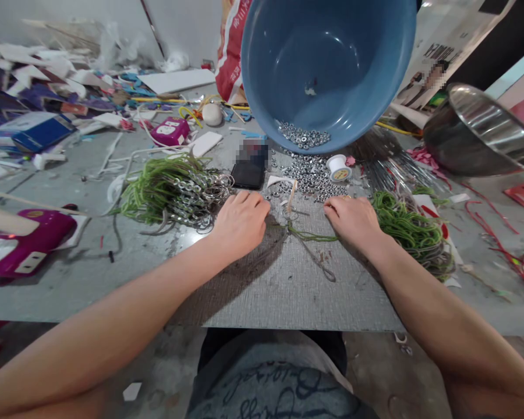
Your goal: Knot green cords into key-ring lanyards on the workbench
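Note:
A green cord (312, 235) stretches across the tabletop between my hands, with a knotted middle and a grey cord loop (318, 262) hanging off it toward me. My left hand (242, 220) is closed at the cord's left side, fingers curled down, their tips hidden. At its other end my right hand (353, 218) is closed too, the cord running in under the palm. Beside my left hand lies a bundle of green cords with metal rings (170, 192). Another green and grey cord bundle (406, 227) sits right of my right hand. A pale stick (291, 196) stands behind the knot.
A tilted blue basin (332, 64) spills small metal nuts (310, 174) onto the table (253, 297). Near them are a white spool (339, 169) and a phone (250, 166). Purple devices (30, 241), scraps (39, 75) and a steel bowl (475, 137) lie around.

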Action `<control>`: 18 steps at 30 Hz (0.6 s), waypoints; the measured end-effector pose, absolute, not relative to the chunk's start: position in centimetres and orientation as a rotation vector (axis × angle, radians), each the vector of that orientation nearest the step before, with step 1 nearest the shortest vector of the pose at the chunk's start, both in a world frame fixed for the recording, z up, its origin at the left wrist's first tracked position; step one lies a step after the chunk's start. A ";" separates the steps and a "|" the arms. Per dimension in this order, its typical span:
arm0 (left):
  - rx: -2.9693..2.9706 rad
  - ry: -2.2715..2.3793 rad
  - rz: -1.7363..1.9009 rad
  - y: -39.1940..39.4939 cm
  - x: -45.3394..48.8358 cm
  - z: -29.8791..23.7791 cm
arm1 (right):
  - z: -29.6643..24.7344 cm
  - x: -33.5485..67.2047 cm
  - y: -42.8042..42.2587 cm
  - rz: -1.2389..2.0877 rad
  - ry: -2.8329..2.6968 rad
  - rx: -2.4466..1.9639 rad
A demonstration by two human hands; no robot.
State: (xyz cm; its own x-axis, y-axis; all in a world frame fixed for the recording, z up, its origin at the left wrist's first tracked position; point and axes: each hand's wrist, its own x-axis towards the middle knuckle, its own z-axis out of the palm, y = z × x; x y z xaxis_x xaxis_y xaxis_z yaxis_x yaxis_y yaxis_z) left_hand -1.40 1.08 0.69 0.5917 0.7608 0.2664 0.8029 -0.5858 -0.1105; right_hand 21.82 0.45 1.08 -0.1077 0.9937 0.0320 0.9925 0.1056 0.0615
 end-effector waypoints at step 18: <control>-2.710 -1.031 -0.772 3.0 -0.1 -1.3 | -0.4 21.2 7.2 0.264 2.412 2.131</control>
